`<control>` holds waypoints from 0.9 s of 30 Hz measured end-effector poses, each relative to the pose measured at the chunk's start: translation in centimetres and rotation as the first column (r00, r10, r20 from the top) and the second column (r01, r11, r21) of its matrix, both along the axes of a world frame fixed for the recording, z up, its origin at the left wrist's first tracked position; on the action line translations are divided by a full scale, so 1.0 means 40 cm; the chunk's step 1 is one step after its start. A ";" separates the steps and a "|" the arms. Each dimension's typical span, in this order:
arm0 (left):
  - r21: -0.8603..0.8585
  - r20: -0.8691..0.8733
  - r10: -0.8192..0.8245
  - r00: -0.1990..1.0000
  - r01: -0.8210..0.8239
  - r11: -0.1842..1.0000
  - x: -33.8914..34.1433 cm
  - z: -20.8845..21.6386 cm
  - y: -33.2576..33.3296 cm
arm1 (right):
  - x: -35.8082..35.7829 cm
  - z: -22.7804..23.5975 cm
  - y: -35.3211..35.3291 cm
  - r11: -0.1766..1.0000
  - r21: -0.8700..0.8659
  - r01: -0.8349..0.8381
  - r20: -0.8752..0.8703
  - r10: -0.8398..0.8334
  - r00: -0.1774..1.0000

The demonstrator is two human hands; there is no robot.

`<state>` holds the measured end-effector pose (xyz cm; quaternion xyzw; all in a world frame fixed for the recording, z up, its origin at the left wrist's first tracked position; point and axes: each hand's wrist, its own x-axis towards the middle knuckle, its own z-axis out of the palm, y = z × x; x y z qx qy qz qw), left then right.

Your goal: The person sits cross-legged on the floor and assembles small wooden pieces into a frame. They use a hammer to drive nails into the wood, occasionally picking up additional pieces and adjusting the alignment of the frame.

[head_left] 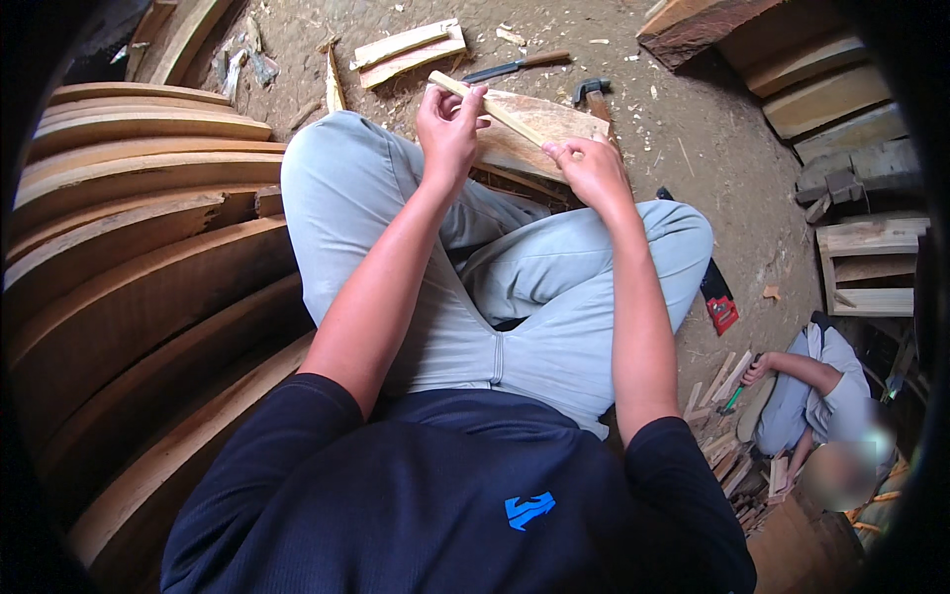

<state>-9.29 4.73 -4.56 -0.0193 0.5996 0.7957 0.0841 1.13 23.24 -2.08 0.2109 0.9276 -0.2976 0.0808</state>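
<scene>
A slim, pale wooden stick (510, 121) slants between my hands, above a flat piece of wood (569, 121). My left hand (451, 134) pinches it close to its far left end, thumb and fingers around it. At the near right end, my right hand (592, 170) has closed its fingers on the same stick. Just beyond the flat wood lies a long-bladed knife (520, 65) with a brown handle. A hammer (593, 97) with a dark head rests by the wood's right corner, its handle partly hidden.
Long curved-looking planks (148, 198) are stacked on my left. Split wood pieces (408, 51) and shavings litter the dirt floor. A red-handled saw (720, 305) lies beside my right knee. At lower right another person (816, 381) holds a green tool near wood strips.
</scene>
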 end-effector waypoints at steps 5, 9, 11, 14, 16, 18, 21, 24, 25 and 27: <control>-0.080 0.184 -0.056 0.981 0.072 0.994 -0.005 0.005 -0.005 | 0.006 0.012 0.026 0.995 -0.029 0.091 -0.142 -0.094 0.985; -0.126 0.249 0.007 0.968 0.025 0.992 -0.010 -0.036 -0.018 | 0.008 -0.010 0.043 0.958 -0.148 0.248 -0.286 -0.281 0.916; -0.125 0.264 -0.005 0.965 0.040 0.991 -0.015 -0.045 -0.004 | 0.005 -0.087 0.098 0.851 -0.478 0.218 -0.462 -0.455 0.761; -0.160 0.296 -0.007 0.955 0.057 0.985 0.005 0.000 0.004 | 0.061 -0.105 0.143 0.658 -0.739 0.143 -0.194 -0.412 0.890; -0.272 0.212 0.023 0.977 0.036 0.962 -0.014 -0.056 -0.026 | 0.060 -0.069 0.069 0.643 -0.749 0.157 -0.204 -0.449 0.870; -0.482 0.219 0.011 0.976 0.098 0.871 -0.006 -0.045 -0.022 | 0.083 -0.040 0.026 0.646 -0.744 0.169 -0.242 -0.497 0.834; -0.567 0.220 0.081 0.972 0.060 0.821 0.008 -0.020 -0.004 | 0.094 -0.052 0.039 0.732 -0.663 0.157 -0.291 -0.445 0.847; -0.648 -0.420 0.288 0.861 -0.506 0.569 -0.032 -0.146 -0.033 | 0.054 -0.048 0.016 0.769 -0.614 0.179 -0.347 -0.466 0.814; -0.673 -0.313 0.165 0.935 -0.341 0.657 -0.007 -0.104 -0.008 | 0.070 -0.062 0.042 0.773 -0.588 0.238 -0.362 -0.514 0.778; -0.664 -0.111 -0.100 0.989 0.001 0.748 0.045 -0.014 0.009 | 0.093 -0.069 0.070 0.730 -0.602 0.323 -0.376 -0.616 0.692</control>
